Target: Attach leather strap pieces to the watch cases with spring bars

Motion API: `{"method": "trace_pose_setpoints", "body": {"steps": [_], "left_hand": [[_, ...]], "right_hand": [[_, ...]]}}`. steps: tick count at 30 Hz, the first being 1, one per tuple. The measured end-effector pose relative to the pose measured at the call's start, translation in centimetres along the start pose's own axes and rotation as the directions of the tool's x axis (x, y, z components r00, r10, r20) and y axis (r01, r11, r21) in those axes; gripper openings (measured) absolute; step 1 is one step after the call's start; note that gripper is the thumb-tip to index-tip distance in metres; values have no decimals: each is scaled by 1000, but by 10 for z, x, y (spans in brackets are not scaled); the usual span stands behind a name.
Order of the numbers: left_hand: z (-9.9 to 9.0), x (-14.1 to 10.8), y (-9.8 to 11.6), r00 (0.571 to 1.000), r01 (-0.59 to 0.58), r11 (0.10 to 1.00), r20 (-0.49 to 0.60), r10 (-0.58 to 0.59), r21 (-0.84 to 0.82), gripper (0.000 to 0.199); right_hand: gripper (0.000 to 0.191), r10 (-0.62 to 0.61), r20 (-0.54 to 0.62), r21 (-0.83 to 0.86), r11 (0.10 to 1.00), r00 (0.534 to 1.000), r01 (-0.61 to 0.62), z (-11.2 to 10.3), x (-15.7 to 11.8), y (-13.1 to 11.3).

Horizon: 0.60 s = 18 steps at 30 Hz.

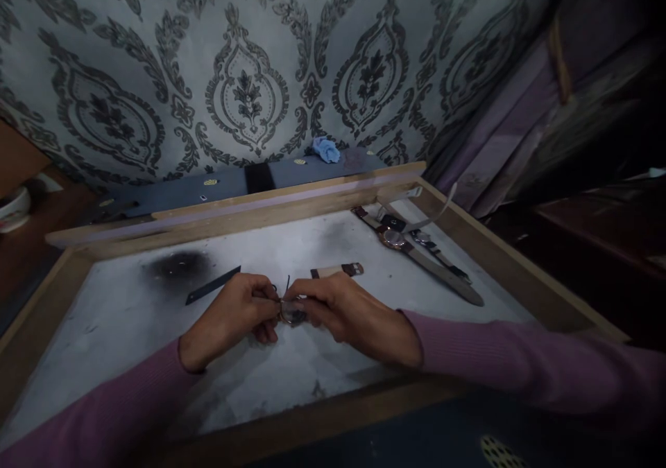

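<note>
Both my hands meet over the white board of a wooden-framed tray. Between them is a round watch case [292, 313] with a gold-coloured edge. My left hand [244, 307] is closed, pinching the case's left side. My right hand [333, 301] is closed too, its thumb and fingers on the case's upper right. A thin dark pointed piece [287, 286] sticks up between the hands; I cannot tell what it is. Just beyond my right hand lies a brown strap piece [337, 270] with a buckle. A dark flat strip [213, 286] rests beyond my left hand.
Several watches with straps [394, 238] lie at the tray's back right. The wooden rim [291, 201] stands raised around the board. A crumpled blue cloth [326, 150] sits behind it, against the patterned wall. At far left is a white bowl [14, 210].
</note>
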<state>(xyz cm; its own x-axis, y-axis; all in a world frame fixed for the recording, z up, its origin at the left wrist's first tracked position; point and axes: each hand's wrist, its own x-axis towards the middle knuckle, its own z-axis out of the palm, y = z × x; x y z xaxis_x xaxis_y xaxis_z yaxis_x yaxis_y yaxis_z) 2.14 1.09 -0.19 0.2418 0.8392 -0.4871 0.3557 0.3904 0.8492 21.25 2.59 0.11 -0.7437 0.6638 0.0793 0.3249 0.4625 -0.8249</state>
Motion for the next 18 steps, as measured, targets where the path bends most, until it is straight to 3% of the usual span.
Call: {"method": "trace_pose_setpoints", "body": {"steps": [7,18], "left_hand": [[0,2,-4,1000,-9,999,6,9,-40,3],[1,3,-3,1000,7,999,-10,-8,-33,5]], "right_hand": [[7,82,-42,-241,966,996,-90,10,2,8],[15,65,-15,-432,899,998,-65,8,8,1]]}}
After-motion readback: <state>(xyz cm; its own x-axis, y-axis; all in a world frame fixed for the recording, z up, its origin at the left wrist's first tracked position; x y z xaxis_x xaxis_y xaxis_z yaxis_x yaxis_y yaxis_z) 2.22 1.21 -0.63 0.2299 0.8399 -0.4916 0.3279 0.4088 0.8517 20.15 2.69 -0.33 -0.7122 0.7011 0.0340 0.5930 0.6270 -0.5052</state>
